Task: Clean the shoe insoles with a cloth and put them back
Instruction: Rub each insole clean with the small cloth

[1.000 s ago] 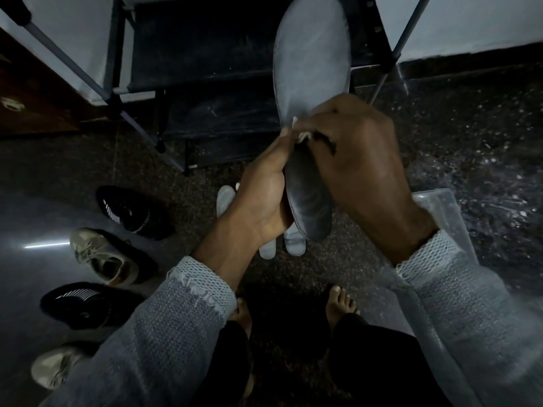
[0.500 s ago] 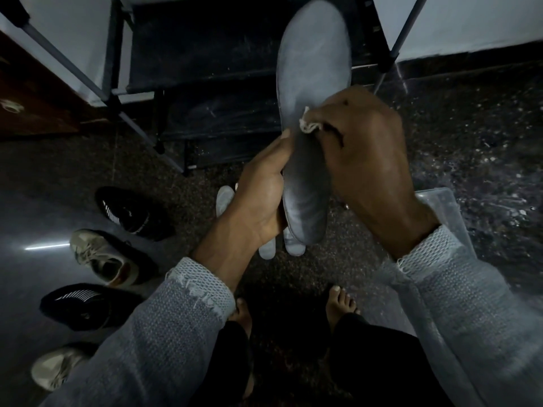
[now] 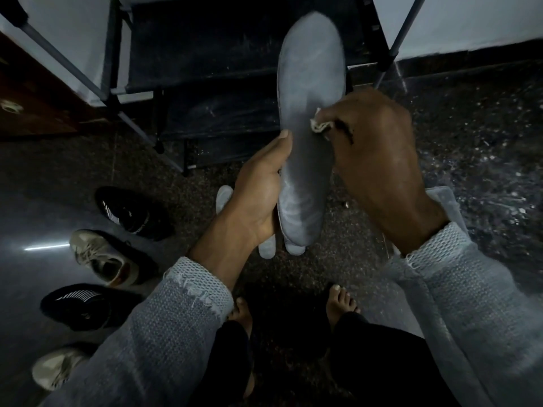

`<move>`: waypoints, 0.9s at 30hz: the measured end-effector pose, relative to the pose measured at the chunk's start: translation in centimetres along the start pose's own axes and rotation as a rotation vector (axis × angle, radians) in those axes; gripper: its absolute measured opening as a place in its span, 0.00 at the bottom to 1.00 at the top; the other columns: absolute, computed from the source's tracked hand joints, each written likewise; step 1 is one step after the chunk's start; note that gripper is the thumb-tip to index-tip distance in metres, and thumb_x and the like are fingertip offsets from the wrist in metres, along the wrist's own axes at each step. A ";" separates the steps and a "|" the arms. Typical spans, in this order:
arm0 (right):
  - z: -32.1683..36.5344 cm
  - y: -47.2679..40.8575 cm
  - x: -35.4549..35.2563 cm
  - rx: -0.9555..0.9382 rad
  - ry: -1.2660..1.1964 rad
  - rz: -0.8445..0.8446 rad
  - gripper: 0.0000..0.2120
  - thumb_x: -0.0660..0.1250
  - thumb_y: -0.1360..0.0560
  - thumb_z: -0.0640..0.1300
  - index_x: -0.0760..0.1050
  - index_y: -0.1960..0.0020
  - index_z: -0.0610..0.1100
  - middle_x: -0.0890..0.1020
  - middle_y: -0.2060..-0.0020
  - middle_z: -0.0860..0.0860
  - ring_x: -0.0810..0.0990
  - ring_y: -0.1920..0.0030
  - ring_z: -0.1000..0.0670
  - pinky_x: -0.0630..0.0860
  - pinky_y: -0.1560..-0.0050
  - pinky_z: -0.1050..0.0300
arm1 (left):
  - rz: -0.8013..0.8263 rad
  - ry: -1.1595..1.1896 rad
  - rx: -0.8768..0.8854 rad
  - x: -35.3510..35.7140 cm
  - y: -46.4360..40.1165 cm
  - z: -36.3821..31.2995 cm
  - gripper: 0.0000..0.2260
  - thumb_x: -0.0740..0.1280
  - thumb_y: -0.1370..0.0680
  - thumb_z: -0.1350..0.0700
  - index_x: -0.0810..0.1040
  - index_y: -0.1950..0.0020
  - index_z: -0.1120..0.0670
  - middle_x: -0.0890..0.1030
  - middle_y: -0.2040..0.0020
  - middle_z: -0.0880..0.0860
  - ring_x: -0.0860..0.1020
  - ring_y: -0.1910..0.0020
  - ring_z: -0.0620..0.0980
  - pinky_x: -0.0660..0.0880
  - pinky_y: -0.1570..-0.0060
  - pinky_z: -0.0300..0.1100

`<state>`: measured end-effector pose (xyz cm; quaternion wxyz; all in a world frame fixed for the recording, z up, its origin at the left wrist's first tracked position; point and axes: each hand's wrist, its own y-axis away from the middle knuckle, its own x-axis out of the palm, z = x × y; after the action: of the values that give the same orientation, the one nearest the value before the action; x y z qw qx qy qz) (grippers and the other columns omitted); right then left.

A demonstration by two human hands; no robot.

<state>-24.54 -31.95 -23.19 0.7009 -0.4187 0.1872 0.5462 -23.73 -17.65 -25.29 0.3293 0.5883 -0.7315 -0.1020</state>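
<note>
1. Left hand (image 3: 258, 195) grasping the lower half of a grey insole (image 3: 308, 118), thumb laid along its left edge, fingers hidden behind it.
2. Insole held upright in the air above the floor (image 3: 484, 142), toe end up, in front of the dark shoe rack (image 3: 205, 69).
3. Right hand (image 3: 379, 160) clenched round a small pale cloth (image 3: 318, 126), pressing it against the insole's right edge near mid-length; only a bit of cloth visible between the fingers.
4. More pale insoles (image 3: 266, 248) lying on the floor directly below the held one, mostly hidden by the left hand and wrist.
5. To the left on the floor, a row of shoes: black shoe (image 3: 129, 212), beige lace-up sneaker (image 3: 102, 257), black shoe with white stripes (image 3: 82, 304), another beige sneaker (image 3: 55, 368) at the bottom edge.
6. Bare feet (image 3: 342, 301) on the floor beneath the arms; a clear plastic container (image 3: 443, 198) partly behind the right wrist.
</note>
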 end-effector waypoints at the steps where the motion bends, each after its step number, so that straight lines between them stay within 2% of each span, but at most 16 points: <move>1: -0.2 0.1 -0.1 0.017 -0.002 0.006 0.08 0.65 0.25 0.34 0.83 0.53 0.40 0.82 0.55 0.43 0.80 0.55 0.47 0.78 0.54 0.52 | -0.003 -0.015 -0.008 -0.1 -0.2 -0.1 0.21 0.55 0.17 0.46 0.75 0.34 0.60 0.80 0.40 0.61 0.77 0.37 0.58 0.69 0.31 0.55; 4: 0.7 0.5 0.2 -0.021 -0.035 0.082 0.08 0.66 0.26 0.35 0.83 0.54 0.42 0.82 0.55 0.44 0.81 0.56 0.47 0.79 0.55 0.50 | -0.018 0.008 -0.002 -0.2 -0.5 -0.2 0.22 0.54 0.16 0.48 0.72 0.31 0.62 0.76 0.35 0.64 0.73 0.33 0.61 0.66 0.29 0.55; 6: 1.8 0.8 0.8 -0.060 -0.074 0.125 0.08 0.65 0.26 0.35 0.83 0.53 0.41 0.82 0.57 0.42 0.81 0.58 0.45 0.79 0.58 0.47 | -0.014 0.086 -0.002 -0.2 -0.4 -0.1 0.21 0.56 0.17 0.49 0.73 0.33 0.63 0.77 0.37 0.64 0.75 0.34 0.60 0.67 0.29 0.54; 9: 2.1 0.7 0.8 -0.056 -0.098 0.074 0.08 0.65 0.26 0.36 0.83 0.53 0.40 0.82 0.58 0.43 0.81 0.58 0.46 0.79 0.58 0.48 | 0.021 0.160 -0.004 -0.1 -0.1 0.1 0.21 0.58 0.18 0.47 0.77 0.35 0.61 0.80 0.40 0.62 0.77 0.37 0.57 0.68 0.31 0.54; 13: 1.1 0.4 0.4 0.013 -0.026 0.016 0.07 0.67 0.25 0.36 0.84 0.54 0.41 0.82 0.56 0.43 0.81 0.57 0.47 0.79 0.56 0.50 | 0.056 0.159 0.017 0.0 0.0 0.0 0.22 0.57 0.17 0.47 0.73 0.32 0.61 0.78 0.36 0.61 0.75 0.35 0.57 0.66 0.29 0.54; 17: 1.8 0.6 0.3 0.020 -0.054 0.145 0.08 0.67 0.26 0.34 0.84 0.54 0.42 0.82 0.55 0.43 0.81 0.57 0.46 0.79 0.55 0.49 | 0.032 0.172 -0.004 -0.2 0.1 -0.5 0.22 0.56 0.17 0.47 0.73 0.32 0.63 0.80 0.39 0.61 0.77 0.36 0.57 0.69 0.31 0.51; 19: 2.2 0.6 0.3 0.059 -0.132 0.182 0.08 0.68 0.26 0.35 0.84 0.53 0.44 0.82 0.56 0.45 0.81 0.57 0.49 0.79 0.53 0.52 | 0.025 0.183 -0.006 -0.1 0.2 -0.6 0.22 0.57 0.17 0.47 0.73 0.32 0.63 0.80 0.40 0.61 0.77 0.37 0.57 0.70 0.32 0.51; 23: 1.7 0.5 0.1 0.214 -0.319 0.105 0.06 0.72 0.28 0.36 0.83 0.54 0.45 0.82 0.57 0.53 0.80 0.57 0.60 0.75 0.52 0.71 | 0.010 0.155 0.001 0.0 0.1 -0.5 0.23 0.56 0.17 0.46 0.74 0.33 0.62 0.79 0.38 0.61 0.77 0.36 0.56 0.68 0.30 0.52; 27: 1.4 0.4 0.2 0.242 -0.325 -0.003 0.06 0.72 0.28 0.36 0.83 0.54 0.45 0.83 0.56 0.52 0.81 0.56 0.60 0.77 0.51 0.68 | -0.008 0.107 -0.013 0.1 0.3 -0.6 0.21 0.57 0.17 0.47 0.77 0.36 0.62 0.82 0.44 0.59 0.78 0.40 0.56 0.71 0.34 0.48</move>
<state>-25.09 -30.69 -22.67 0.7678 -0.2382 0.1354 0.5792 -23.61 -17.51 -24.67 0.3716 0.5936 -0.7097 -0.0765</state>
